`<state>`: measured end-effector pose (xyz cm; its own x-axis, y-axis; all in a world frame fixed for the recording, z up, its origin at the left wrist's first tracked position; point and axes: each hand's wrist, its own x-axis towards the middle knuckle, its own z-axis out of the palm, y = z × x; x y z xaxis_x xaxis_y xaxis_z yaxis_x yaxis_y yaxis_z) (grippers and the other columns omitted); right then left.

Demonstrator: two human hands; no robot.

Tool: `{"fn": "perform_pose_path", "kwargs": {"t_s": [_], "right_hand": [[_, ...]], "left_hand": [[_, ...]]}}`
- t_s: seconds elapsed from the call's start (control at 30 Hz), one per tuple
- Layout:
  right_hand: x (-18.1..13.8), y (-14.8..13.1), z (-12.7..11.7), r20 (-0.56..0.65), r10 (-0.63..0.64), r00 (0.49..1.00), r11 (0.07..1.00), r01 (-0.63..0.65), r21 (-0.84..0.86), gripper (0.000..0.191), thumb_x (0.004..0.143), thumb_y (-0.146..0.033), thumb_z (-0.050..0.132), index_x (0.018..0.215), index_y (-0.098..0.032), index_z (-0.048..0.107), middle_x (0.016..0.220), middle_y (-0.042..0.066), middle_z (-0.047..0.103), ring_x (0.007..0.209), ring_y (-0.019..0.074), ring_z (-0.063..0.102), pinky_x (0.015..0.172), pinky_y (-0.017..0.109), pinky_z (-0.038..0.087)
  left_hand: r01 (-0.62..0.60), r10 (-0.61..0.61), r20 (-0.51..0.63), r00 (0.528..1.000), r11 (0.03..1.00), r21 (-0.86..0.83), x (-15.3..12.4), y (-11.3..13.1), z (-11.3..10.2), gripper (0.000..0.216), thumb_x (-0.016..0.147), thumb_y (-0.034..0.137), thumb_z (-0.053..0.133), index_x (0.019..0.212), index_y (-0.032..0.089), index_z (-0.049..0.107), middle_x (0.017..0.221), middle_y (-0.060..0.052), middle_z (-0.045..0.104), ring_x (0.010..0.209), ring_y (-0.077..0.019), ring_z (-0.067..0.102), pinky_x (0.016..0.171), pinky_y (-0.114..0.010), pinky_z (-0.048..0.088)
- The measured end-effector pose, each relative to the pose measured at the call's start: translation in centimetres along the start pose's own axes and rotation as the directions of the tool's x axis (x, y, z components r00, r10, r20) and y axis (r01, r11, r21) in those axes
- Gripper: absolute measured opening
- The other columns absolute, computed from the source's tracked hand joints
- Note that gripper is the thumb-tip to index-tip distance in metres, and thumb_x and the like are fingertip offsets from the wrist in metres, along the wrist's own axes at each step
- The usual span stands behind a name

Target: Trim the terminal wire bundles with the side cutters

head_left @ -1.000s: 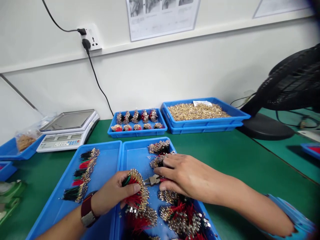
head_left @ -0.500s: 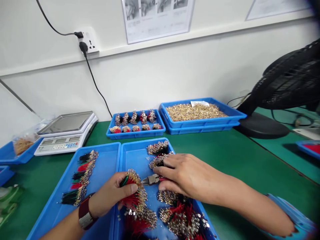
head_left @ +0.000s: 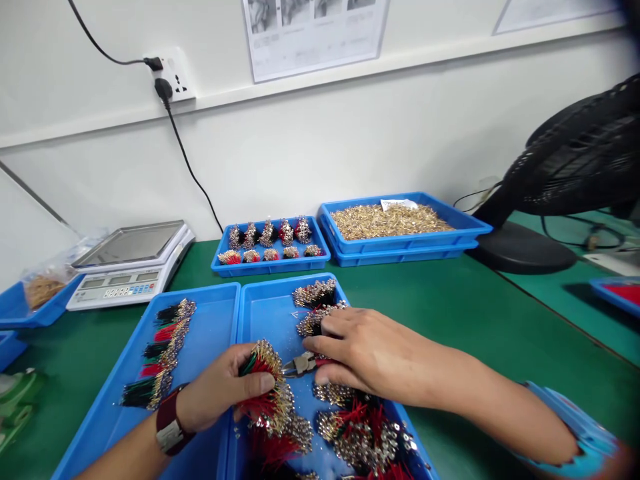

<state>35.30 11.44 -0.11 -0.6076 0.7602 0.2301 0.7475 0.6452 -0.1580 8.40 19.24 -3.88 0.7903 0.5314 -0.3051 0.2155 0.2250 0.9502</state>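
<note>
My left hand (head_left: pixel 220 390) is closed around a bundle of red and green wires with gold terminals (head_left: pixel 267 383), held over the near blue tray (head_left: pixel 265 313). My right hand (head_left: pixel 365 350) grips small cutting pliers (head_left: pixel 300 364), whose jaws point left at the bundle. More wire bundles (head_left: pixel 360 433) lie heaped in the same tray under my right wrist, and two others (head_left: pixel 315 303) lie at its far end. A watch sits on my left wrist.
The left blue tray (head_left: pixel 210 333) holds a row of black, red and green wire bundles (head_left: pixel 163 350). Behind stand a small tray of bundles (head_left: pixel 270 243), a tray of gold terminals (head_left: pixel 395 223), a scale (head_left: pixel 127 263) and a black fan (head_left: pixel 565 180).
Both hands stay almost in place; the pliers' jaws have closed in slightly on the bundle. The camera has shifted a little.
</note>
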Motion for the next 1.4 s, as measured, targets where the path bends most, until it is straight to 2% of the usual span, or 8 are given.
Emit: {"fn": "perform_pose_path", "kwargs": {"t_s": [0.3, 0.47, 0.7, 0.93, 1.4], "right_hand": [[-0.2, 0.0, -0.5, 0.021, 0.036, 0.999, 0.998, -0.035, -0.045, 0.042, 0.108, -0.053, 0.040, 0.095, -0.020, 0.062, 0.077, 0.002, 0.059, 0.068, 0.0177, 0.049, 0.059, 0.034, 0.027], [-0.2, 0.1, -0.5, -0.003, 0.053, 0.999, 0.998, -0.053, -0.035, 0.044, 0.108, -0.054, 0.037, 0.103, -0.020, 0.064, 0.082, 0.003, 0.063, 0.071, 0.0185, 0.054, 0.062, 0.034, 0.030], [-0.1, 0.2, 0.3, -0.045, 0.050, 0.998, 0.994, -0.054, -0.091, 0.045, 0.108, -0.055, 0.038, 0.110, -0.020, 0.066, 0.085, 0.004, 0.064, 0.076, 0.0213, 0.056, 0.067, 0.036, 0.036], [-0.1, 0.1, 0.5, -0.048, 0.078, 0.996, 0.991, -0.083, -0.106, 0.047, 0.107, -0.055, 0.038, 0.118, -0.020, 0.066, 0.089, 0.006, 0.065, 0.077, 0.0224, 0.058, 0.069, 0.037, 0.041], [0.0, 0.3, 0.8, -0.038, 0.087, 0.995, 0.989, -0.091, -0.113, 0.048, 0.107, -0.056, 0.037, 0.120, -0.019, 0.066, 0.091, 0.007, 0.065, 0.080, 0.0236, 0.059, 0.071, 0.038, 0.043]], "left_hand": [[0.001, 0.004, -0.094, 0.996, 0.998, 0.056, 0.2, -0.1, 0.4, 0.050, 0.083, 0.061, 0.075, 0.088, 0.012, 0.068, 0.068, 0.001, 0.059, 0.053, -0.0076, 0.048, 0.042, -0.016, 0.036], [-0.012, 0.022, -0.122, 0.992, 0.996, 0.084, 0.3, -0.4, 0.3, 0.052, 0.083, 0.064, 0.073, 0.088, 0.013, 0.066, 0.067, 0.001, 0.058, 0.051, -0.0072, 0.044, 0.042, -0.017, 0.035], [-0.038, 0.055, -0.094, 0.994, 0.983, 0.181, 0.5, -0.6, 0.2, 0.050, 0.086, 0.063, 0.071, 0.094, 0.014, 0.064, 0.068, 0.003, 0.057, 0.049, -0.0067, 0.043, 0.043, -0.018, 0.036], [-0.048, 0.068, -0.118, 0.991, 0.985, 0.166, 0.6, -0.6, 0.4, 0.046, 0.087, 0.059, 0.072, 0.094, 0.015, 0.061, 0.068, 0.004, 0.058, 0.048, -0.0064, 0.042, 0.041, -0.017, 0.035], [-0.037, 0.057, -0.120, 0.991, 0.986, 0.161, 0.6, -0.6, 0.4, 0.048, 0.086, 0.060, 0.073, 0.096, 0.015, 0.062, 0.070, 0.003, 0.058, 0.048, -0.0062, 0.043, 0.041, -0.016, 0.036]]}}
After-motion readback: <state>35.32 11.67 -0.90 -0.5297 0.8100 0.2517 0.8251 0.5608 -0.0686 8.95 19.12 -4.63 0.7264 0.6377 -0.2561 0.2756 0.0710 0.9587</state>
